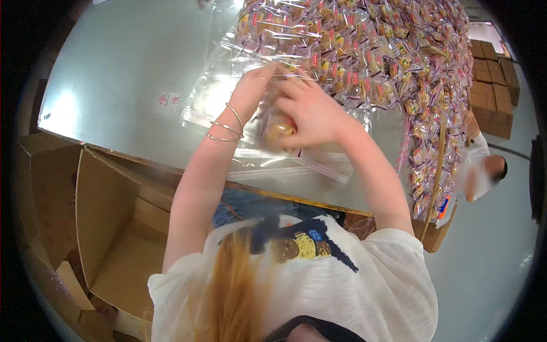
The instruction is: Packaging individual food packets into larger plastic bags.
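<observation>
Both hands are together over the front of the table, above clear zip-lock bags (256,164). My right hand (310,107) curls around an individually wrapped snack (282,131), yellowish through its clear film and blurred by motion. Beside it, my left hand (256,83), with thin metal bangles on the wrist, reaches to the edge of the wrapped snacks. Its fingertips are partly hidden by glossy film and by the right hand, so its grip does not show. More clear plastic bags (209,100) lie flat under and left of the hands.
Rows of wrapped snacks (363,55) cover the table's far and right parts. An open cardboard box (124,239) stands below the table (128,64) at left. At right are another person (480,171) and stacked cartons (491,81).
</observation>
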A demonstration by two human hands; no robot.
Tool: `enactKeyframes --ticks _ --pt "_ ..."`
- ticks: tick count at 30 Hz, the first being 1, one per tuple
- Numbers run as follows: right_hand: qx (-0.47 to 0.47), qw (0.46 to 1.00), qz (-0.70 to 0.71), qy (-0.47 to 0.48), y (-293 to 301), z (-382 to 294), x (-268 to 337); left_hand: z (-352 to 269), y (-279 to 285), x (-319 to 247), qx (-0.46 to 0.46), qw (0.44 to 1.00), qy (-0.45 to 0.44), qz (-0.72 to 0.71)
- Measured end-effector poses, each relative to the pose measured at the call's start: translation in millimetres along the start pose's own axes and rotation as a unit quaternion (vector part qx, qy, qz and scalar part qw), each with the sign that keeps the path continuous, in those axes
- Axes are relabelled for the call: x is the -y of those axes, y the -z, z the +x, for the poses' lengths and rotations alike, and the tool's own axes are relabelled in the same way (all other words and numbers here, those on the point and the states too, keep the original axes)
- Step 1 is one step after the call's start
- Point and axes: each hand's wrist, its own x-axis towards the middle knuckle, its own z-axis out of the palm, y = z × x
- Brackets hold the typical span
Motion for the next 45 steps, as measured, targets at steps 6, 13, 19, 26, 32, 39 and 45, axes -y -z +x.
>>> enactKeyframes --ticks 6,13,19,26,32,39,45 --pt "0.032 0.996 0.043 -0.077 -2 7 -10 -53 -3 3 -0.172 0.767 -0.354 0.506" --pt "-0.101 0.986 -0.002 -0.130 -18 12 2 -22 27 -14 -0.128 0.720 -0.156 0.664" --pt "-0.214 0.938 -0.057 -0.266 -34 11 4 -47 15 6 -0.096 0.726 -0.215 0.646" --pt "-0.382 0.882 -0.020 -0.275 -67 20 6 -62 -8 26 -0.086 0.772 -0.169 0.607" --pt "-0.257 0.950 0.069 -0.164 -83 -53 27 -63 -17 33 -0.086 0.791 -0.125 0.593" --pt "-0.432 0.872 -0.091 -0.211 -91 -29 11 -73 -52 75 -0.078 0.804 -0.199 0.554" --pt "-0.417 0.903 -0.064 -0.087 -91 -66 -20 -80 -80 101 -0.038 0.786 -0.099 0.609"
